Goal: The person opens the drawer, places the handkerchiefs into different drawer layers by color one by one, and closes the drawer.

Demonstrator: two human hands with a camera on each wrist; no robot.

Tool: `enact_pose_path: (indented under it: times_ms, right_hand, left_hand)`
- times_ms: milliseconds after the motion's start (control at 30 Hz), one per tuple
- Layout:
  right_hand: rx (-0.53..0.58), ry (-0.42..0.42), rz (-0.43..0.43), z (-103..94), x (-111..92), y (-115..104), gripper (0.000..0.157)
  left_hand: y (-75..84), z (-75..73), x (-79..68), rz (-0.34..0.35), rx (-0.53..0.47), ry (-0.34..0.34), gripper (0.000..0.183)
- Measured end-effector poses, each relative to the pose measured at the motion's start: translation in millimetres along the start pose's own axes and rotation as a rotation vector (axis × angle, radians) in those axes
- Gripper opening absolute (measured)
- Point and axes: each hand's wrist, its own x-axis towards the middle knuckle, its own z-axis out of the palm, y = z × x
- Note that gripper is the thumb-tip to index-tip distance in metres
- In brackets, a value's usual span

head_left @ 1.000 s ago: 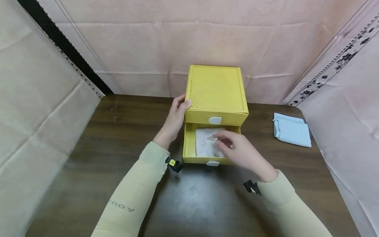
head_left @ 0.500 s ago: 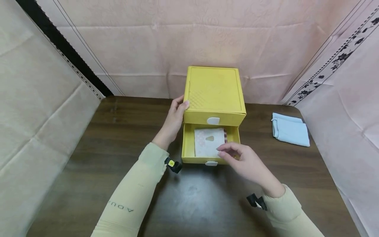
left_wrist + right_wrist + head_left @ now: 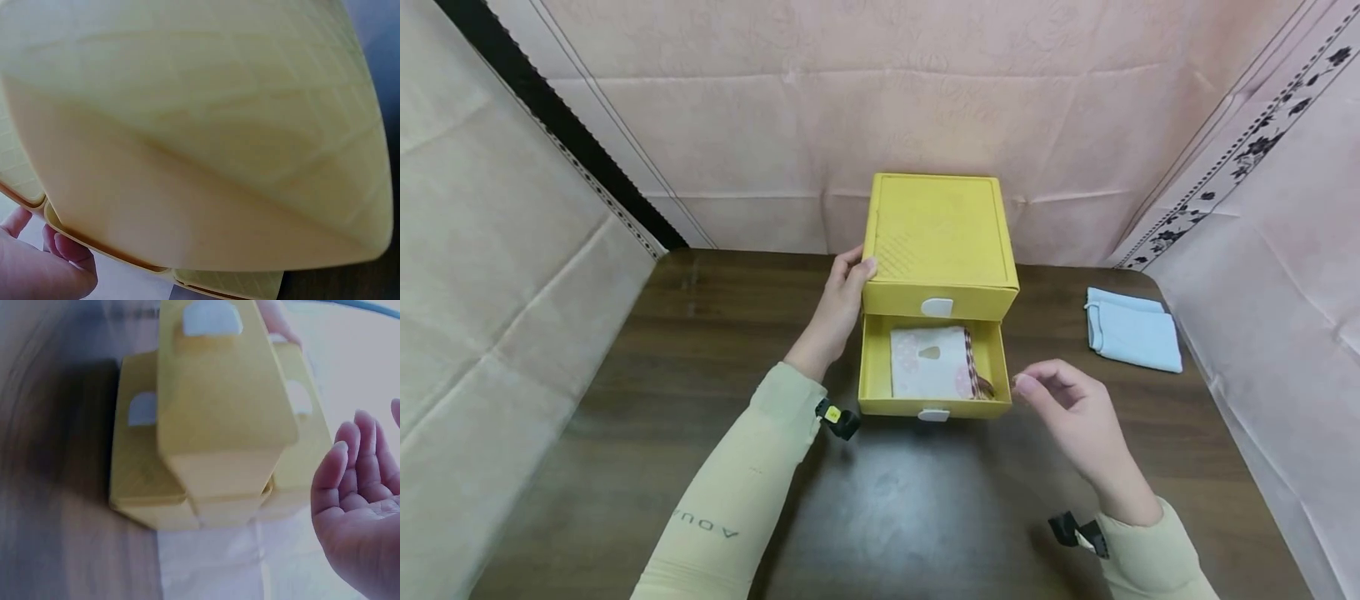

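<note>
Pose | left hand touches cabinet | right hand half-curled beside drawer

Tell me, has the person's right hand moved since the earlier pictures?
Yes: the right hand moved rightward, from over the open yellow drawer to beside its right wall.

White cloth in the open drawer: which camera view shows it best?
The head view: it looks down into the drawer, showing the white cloth's top and its patterned right edge. The left wrist view is mostly filled by yellow outer surfaces, and the right wrist view shows the drawer's front; neither shows the cloth.
</note>
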Motion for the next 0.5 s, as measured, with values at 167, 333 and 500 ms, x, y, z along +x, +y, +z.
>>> enact_pose_path:
  times_ms: [167, 333, 500]
  right_hand:
    - [-0.076, -0.256, 0.088, -11.2, -6, 13, 0.018]
    - [-0.116, -0.737, 0.154, -1.3, -8, 28, 0.026]
    - [0.012, -0.731, 0.217, 27.6, -5, 42, 0.040]
  left_hand:
    - [1.7, -0.1, 0.5, 0.004, -0.010, 0.001, 0.060]
    - [0.1, 0.0, 1.0, -0.005, -0.002, -0.001, 0.060]
    - [-1.6, 0.4, 1.9, -0.005, -0.007, 0.005, 0.058]
